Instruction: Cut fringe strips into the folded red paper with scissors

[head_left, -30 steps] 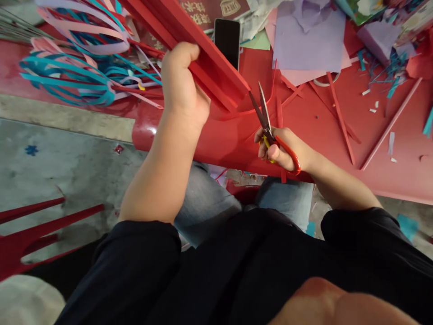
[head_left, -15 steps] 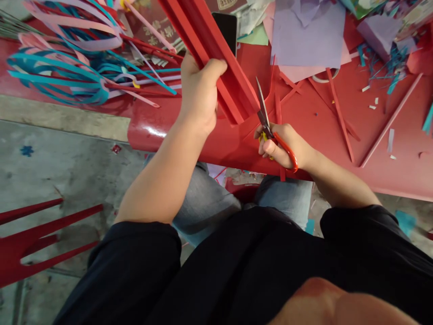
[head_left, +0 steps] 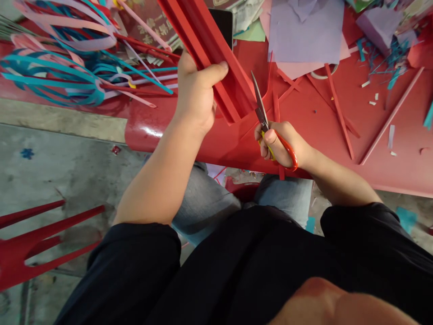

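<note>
My left hand [head_left: 198,92] is closed round a long folded piece of red paper [head_left: 216,54], thumb on top and fingers hidden beneath it. The paper slants from the top edge of the view down to the right, held over the red table. In my right hand [head_left: 280,142] is a pair of scissors [head_left: 259,97] with red and yellow handles, blades pointing up and away from me. The blades look closed or nearly so, right beside the paper's lower right corner. Whether they touch it I cannot tell.
Paper-strip lanterns [head_left: 57,76] in blue and pink lie on the left. Behind the red paper is a dark phone [head_left: 223,25]. Purple sheets [head_left: 306,34], red strips [head_left: 340,110], a pink stick [head_left: 392,115] and blue scraps [head_left: 394,63] cover the right. A red plastic stool [head_left: 16,257] lies on the floor.
The scissors' blades have swung closer together and lie nearer the paper's corner. My right thumb has shifted slightly up. The table has drifted a little left in view; both grips stay the same.
</note>
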A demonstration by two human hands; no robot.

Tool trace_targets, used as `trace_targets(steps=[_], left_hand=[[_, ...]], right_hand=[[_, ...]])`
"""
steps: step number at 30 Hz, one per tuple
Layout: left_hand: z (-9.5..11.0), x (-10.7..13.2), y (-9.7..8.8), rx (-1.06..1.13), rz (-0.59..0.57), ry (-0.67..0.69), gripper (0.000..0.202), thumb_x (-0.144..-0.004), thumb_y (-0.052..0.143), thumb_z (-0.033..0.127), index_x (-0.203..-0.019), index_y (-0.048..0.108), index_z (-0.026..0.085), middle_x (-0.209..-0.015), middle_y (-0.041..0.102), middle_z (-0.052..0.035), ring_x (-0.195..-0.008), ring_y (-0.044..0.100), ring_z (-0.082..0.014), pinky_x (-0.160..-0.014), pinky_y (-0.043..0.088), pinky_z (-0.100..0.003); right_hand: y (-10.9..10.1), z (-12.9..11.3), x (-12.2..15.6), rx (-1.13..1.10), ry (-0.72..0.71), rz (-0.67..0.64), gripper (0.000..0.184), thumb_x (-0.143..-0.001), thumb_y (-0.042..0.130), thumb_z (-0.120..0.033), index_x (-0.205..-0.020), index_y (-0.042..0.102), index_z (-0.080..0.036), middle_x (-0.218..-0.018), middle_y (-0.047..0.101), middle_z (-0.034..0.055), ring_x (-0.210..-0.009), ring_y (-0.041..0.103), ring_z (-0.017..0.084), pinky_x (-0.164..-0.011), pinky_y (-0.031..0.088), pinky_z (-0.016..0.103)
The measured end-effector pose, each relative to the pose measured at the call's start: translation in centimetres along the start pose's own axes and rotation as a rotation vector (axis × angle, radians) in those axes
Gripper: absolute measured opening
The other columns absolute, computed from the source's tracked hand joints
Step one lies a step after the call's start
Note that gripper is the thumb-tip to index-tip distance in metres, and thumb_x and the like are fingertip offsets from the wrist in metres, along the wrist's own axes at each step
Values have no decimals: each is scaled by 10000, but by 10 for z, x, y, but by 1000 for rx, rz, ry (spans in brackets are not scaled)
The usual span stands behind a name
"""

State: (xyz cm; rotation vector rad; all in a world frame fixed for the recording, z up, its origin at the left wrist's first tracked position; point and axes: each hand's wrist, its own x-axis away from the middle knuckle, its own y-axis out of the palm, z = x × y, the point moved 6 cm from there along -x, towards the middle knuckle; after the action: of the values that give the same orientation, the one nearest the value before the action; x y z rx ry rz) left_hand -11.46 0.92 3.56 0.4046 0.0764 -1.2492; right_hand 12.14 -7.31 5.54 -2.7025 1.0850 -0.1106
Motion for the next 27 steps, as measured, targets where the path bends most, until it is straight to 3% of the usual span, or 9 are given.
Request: trace_targets(steps=[2, 5, 13, 17, 21, 24, 27], left_hand=[[-2, -2, 1, 28, 37, -6, 324, -627, 930, 557, -866, 730, 469, -875, 806, 102, -852, 726, -310, -843, 627, -561], [1, -4, 4, 42, 4, 19, 310, -663, 931, 533, -893, 738, 458, -902, 817, 100, -836, 732, -308, -860, 634, -578], [22, 5, 11, -1, 23, -13, 246, -702, 900, 513, -871, 737, 441, -917, 819, 86, -826, 728, -306, -793, 643, -549], [31, 8, 14, 28, 36, -8, 223, -652, 914, 429, -815, 762, 425, -861, 805, 77, -788, 710, -300, -770, 650, -537], [31, 7, 12, 32, -24, 15, 245, -664, 916, 403, -845, 762, 463, -880, 803, 115, -854, 722, -307, -850, 647, -538], [24, 7, 10, 41, -48, 15, 256, -690, 915, 327, -862, 789, 468, -898, 804, 111, -890, 732, -306, -921, 635, -548], [15, 6, 11, 36, -50, 51, 220, -733, 919, 445, -911, 795, 481, -936, 809, 95, -901, 735, -312, -929, 628, -570]], right_hand=[[0, 1, 0, -5, 5, 5, 625, -1079, 447, -797, -904, 600, -217, -650, 679, 20, -528, 653, 145, -502, 503, 289], [0, 1, 1, 5, 4, 17, 636, -1060, 478, -812, -865, 583, -216, -644, 671, 11, -512, 638, 139, -495, 492, 290], [-1, -4, 0, 40, 15, 23, 638, -1056, 504, -804, -852, 586, -205, -564, 631, -13, -467, 603, 126, -483, 457, 280], [-2, -1, 0, 72, 26, 40, 604, -1056, 528, -787, -866, 587, -216, -549, 613, -28, -461, 570, 126, -485, 434, 284], [-2, 0, 0, 59, 20, 12, 620, -1008, 557, -836, -905, 588, -225, -671, 693, 12, -599, 680, 169, -586, 512, 301], [-1, -4, -2, 102, -46, -13, 718, -940, 506, -943, -888, 574, -230, -783, 683, 46, -767, 723, 206, -632, 507, 311], [-2, -6, -3, 136, -100, -23, 779, -910, 446, -996, -854, 553, -227, -825, 639, 57, -842, 713, 215, -644, 486, 309]])
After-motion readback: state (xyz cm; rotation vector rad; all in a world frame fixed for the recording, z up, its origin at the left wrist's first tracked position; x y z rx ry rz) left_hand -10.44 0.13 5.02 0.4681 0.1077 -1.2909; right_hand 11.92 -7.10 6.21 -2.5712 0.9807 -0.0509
